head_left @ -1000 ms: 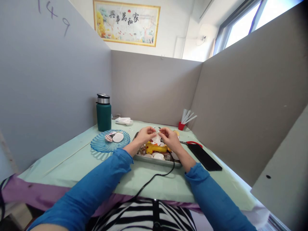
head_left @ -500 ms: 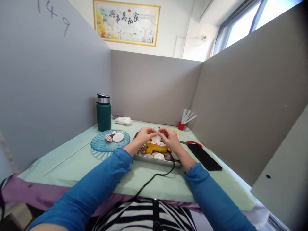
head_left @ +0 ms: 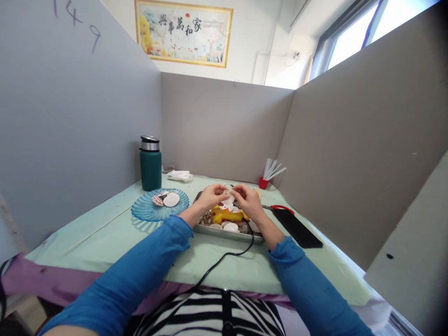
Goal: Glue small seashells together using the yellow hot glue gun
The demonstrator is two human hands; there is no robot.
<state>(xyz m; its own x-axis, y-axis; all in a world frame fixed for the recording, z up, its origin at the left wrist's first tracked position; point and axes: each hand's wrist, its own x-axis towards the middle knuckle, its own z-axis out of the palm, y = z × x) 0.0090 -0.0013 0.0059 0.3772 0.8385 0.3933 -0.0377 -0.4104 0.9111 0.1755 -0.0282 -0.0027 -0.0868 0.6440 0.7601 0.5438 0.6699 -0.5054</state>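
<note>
Over the metal tray (head_left: 224, 233), my left hand (head_left: 213, 196) and my right hand (head_left: 248, 199) face each other, fingertips pinched. Between them is a pale, rounded piece that looks like a white shell (head_left: 229, 198); its edges are partly hidden by my fingers. Just below my hands, a yellow hot glue gun (head_left: 227, 215) lies across the tray, its black cord (head_left: 227, 255) running over the near rim towards me. White and brown shells (head_left: 231, 227) fill the tray around the glue gun.
On the left stand a blue glass plate (head_left: 142, 207) with several shells and a green bottle (head_left: 150, 168). To the right lie red-handled scissors (head_left: 283, 208) and a black phone (head_left: 301, 231). Glue sticks (head_left: 272, 169) stand in a red cup (head_left: 263, 183). Grey partitions (head_left: 224, 126) enclose the table.
My fingertips have moved slightly apart, and the white piece between them has shifted a little. Everything else on the table stays where it was.
</note>
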